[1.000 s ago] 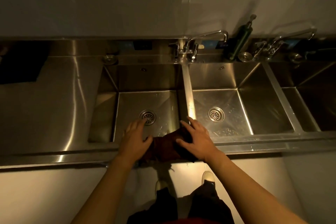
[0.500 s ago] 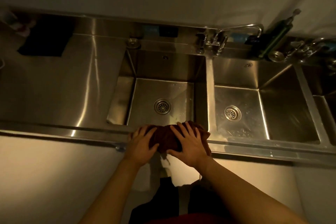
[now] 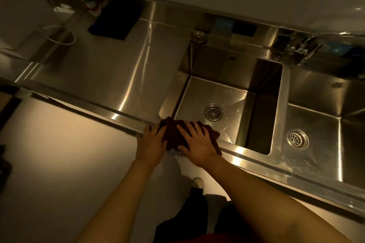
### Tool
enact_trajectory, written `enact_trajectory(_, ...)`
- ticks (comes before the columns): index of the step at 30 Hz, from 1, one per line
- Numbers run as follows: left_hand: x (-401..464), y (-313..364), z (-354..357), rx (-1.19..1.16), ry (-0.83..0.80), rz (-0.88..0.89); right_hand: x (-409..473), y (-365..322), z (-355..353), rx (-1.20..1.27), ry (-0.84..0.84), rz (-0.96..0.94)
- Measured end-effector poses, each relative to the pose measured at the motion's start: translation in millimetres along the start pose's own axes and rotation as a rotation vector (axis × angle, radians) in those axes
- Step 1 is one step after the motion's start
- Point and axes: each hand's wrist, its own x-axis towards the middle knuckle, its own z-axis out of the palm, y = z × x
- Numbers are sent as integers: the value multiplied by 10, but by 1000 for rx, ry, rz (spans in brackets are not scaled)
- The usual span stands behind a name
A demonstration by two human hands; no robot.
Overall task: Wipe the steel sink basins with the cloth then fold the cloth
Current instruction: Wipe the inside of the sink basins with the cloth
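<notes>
1. Cloth [image 3: 173,134] – dark maroon, bunched – lies on the front rim of the steel sink [image 3: 254,161], at the near-left corner of the left basin [image 3: 227,96]. A second ago it lay on the same rim but further right, at the divider between the two basins; it has been slid leftward along the rim.
2. Left hand [image 3: 151,145]: rests at the cloth's left edge, the fingers lying on the fabric and the rim. Whether they curl round a fold, I cannot tell – dim light, fingertips lost against the dark cloth.
3. Right hand [image 3: 197,143]: fingers spread wide and straight, palm flat on top of the cloth, pressing it to the rim. Same flat posture as half a second ago.
4. Left basin's drain [image 3: 213,112] sits just behind the cloth; streaks and droplets show on the floor round it. The right basin [image 3: 316,124] lies well to the right of the cloth.
5. Judgement: both hands now work the cloth on the rim, not in a basin, so wiping looks finished or nearly so, and gathering for the fold seems to be starting. No clean fold is visible yet.
</notes>
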Motion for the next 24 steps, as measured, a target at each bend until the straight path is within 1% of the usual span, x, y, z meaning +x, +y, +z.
enact_trajectory(3, 0, 116, 69, 21, -56, -1, -139, 168, -27, -17, 8, -24)
enact_trajectory(6, -7, 416, 167, 50, -108, 72, -377, 349, -96, -25, 34, 6)
enact_trajectory(10, -17, 913, 336, 41, -157, 202, -807, 668, -129, -67, 51, 94)
enact_trajectory(15, -25, 1731, 481, 52, -228, 343, -1485, 1085, -170, -139, 80, 289)
enact_trajectory(18, -50, 2182, 531, 6, -268, 428, -1832, 1320, -217, -129, 79, 369)
enact_trajectory(21, -63, 2423, 619, 9, -281, 474, -2044, 1466, -268, -91, 73, 400)
enact_trajectory(24, -53, 2490, 675, 28, -295, 481, -2114, 1459, -308, -28, 104, 423)
